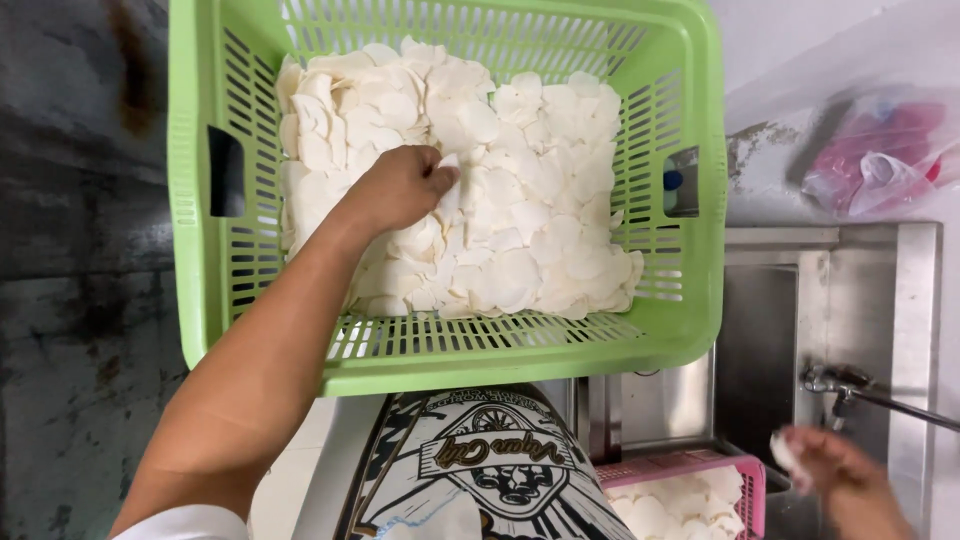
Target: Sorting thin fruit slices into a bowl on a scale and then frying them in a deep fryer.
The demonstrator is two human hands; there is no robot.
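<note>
big lime-green slotted plastic basket fills the view, heaped with pale, thin, round chips. the left hand reaches in on a long straight arm, knuckles up, fingers pinching one white chip from the heap. lower right, the right hand, blurred, clasps a small white piece beside a pink basket and metal tap.

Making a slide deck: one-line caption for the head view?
Left hand picks through white slices in a green basket; right hand holds a slice near a tap.
</note>
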